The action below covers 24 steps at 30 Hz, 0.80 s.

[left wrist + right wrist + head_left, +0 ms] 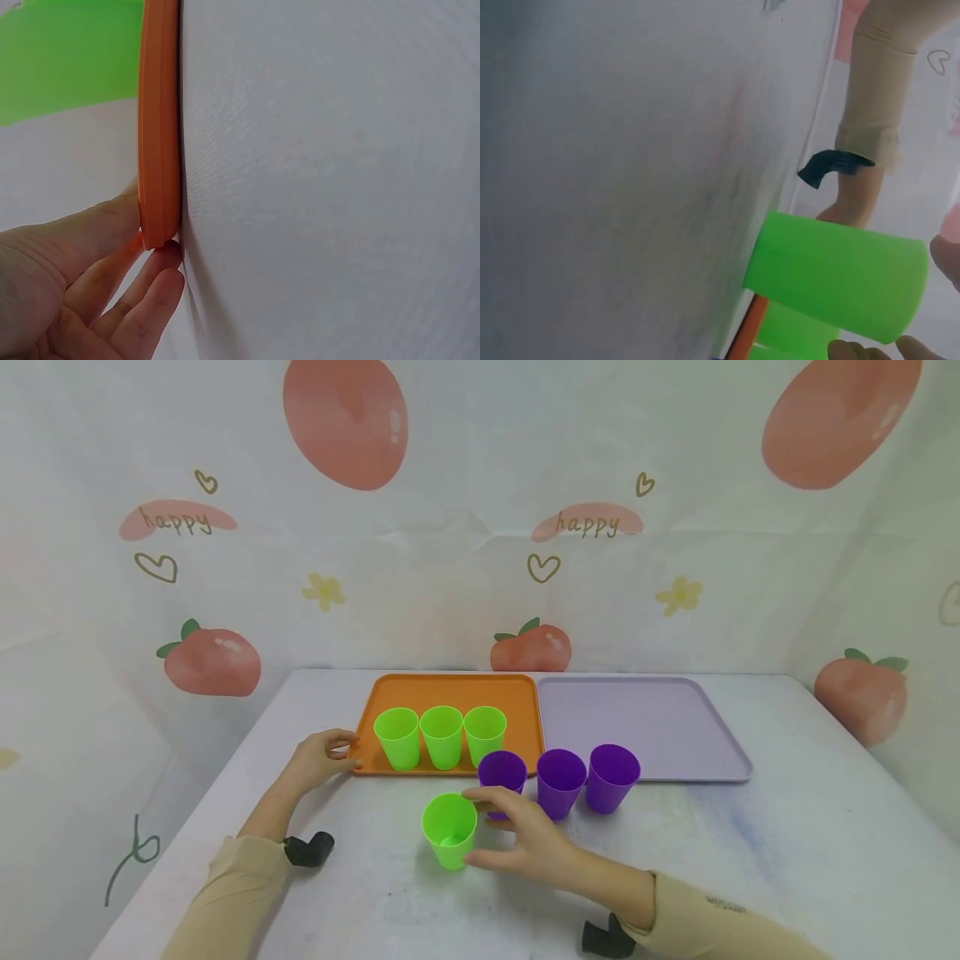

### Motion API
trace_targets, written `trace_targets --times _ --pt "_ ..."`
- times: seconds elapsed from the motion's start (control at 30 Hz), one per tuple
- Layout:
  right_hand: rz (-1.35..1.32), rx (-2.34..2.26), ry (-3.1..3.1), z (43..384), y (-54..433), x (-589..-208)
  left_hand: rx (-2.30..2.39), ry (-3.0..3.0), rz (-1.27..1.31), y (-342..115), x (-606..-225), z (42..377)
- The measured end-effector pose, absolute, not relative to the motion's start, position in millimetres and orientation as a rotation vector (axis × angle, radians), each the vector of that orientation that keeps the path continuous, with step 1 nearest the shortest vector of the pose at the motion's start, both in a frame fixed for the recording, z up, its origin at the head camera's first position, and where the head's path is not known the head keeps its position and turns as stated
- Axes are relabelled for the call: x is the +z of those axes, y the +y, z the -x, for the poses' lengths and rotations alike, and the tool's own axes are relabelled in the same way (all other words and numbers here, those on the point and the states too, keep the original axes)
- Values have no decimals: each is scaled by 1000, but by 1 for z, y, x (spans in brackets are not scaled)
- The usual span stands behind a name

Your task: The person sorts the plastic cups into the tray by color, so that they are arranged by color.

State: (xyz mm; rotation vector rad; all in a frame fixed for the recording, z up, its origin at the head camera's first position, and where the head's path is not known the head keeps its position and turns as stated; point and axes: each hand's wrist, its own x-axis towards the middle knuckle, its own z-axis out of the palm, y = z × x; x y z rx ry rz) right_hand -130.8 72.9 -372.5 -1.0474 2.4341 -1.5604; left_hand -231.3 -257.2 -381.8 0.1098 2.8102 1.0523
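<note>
Green cup (450, 831) upright on white table (337, 902), right between your right hand's (532, 843) spread thumb and fingers; looks loose, can't tell if skin's touching. Your left hand (318, 760) pinches near left corner of orange tray (450, 689). Purple cup (501, 768) kinda in way, partly behind your right hand, two more purple cups (561, 785) alongside. Three other green cups (441, 739) stand on orange tray, lilac tray (637, 727) just beside it.

left hand (319, 762) gently curved, right hand (527, 842) spread wide
</note>
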Motion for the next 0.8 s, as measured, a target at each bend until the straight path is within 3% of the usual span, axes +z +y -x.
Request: trace_targets --times 0.8 --pt "881 -1565 2512 131 51 -369 1075 2816 -142 -257 -380 230"
